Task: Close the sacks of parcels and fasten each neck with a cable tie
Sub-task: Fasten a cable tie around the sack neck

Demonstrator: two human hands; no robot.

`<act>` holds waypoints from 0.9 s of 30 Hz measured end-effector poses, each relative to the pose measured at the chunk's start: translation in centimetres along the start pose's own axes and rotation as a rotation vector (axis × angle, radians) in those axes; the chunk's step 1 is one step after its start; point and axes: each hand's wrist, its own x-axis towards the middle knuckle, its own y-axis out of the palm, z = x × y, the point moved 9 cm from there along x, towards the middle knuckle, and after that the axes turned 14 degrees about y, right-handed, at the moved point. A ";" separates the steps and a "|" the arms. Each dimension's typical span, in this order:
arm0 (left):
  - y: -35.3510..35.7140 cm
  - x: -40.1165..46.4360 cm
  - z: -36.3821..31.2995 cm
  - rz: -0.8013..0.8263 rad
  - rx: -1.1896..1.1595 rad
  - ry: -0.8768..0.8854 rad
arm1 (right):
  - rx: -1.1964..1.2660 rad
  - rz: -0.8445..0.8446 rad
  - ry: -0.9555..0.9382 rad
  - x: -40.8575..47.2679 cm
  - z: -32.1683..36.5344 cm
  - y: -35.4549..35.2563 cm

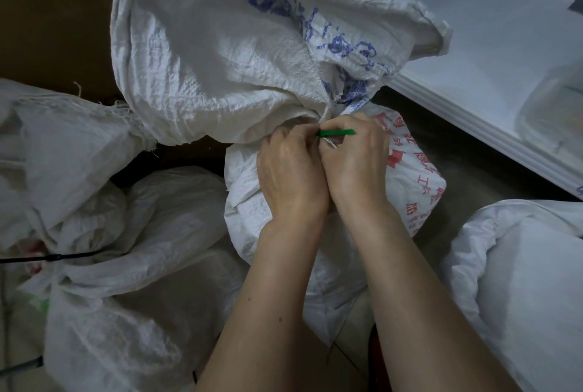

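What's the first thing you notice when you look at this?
Two bare hands meet in the middle, the left hand and right hand pinching a bright green cable tie at the gathered neck of a big white sack. More white sacks crowd around; one at the left wears a black tie.

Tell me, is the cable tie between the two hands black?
No, the cable tie pinched between the left hand and right hand is green.

Support is a dark floor (47, 29), dim light. Directly on it: white woven sacks, one with red print (413, 177) at centre, one tied with a black cable tie (132, 265) at left, another (520, 281) at right. White board stack (473, 60) upper right.
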 end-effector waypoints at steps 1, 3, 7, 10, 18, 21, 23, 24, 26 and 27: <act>0.0 0.0 0.0 0.000 0.018 0.007 | -0.013 -0.011 -0.018 0.0 0.1 0.0; -0.4 -0.2 -0.2 -0.027 0.034 0.020 | -0.019 -0.041 -0.047 -0.1 0.2 -0.2; -0.7 -0.1 0.0 -0.047 0.011 -0.019 | -0.019 -0.083 -0.072 0.0 0.3 -0.5; -0.4 0.3 -0.2 -0.029 -0.031 0.023 | -0.019 -0.094 -0.110 0.2 0.5 -0.9; -0.6 0.7 -1.0 -0.070 -0.001 0.156 | 0.052 -0.096 -0.227 0.0 1.0 -2.2; -0.5 0.7 -1.0 -0.103 0.020 0.148 | 0.066 -0.071 -0.206 0.0 0.9 -2.3; -0.3 0.6 -0.9 -0.106 0.050 0.124 | 0.097 -0.036 -0.119 -0.3 0.5 -2.3; -0.2 0.6 -0.9 -0.111 0.060 0.114 | 0.122 -0.030 -0.070 -0.5 0.3 -2.3; -0.2 0.5 -1.0 -0.124 0.067 0.097 | 0.173 -0.087 -0.011 -1.3 0.2 -2.9; -0.3 0.5 -1.1 -0.129 0.071 0.097 | 0.200 -0.123 0.013 -1.6 0.2 -3.2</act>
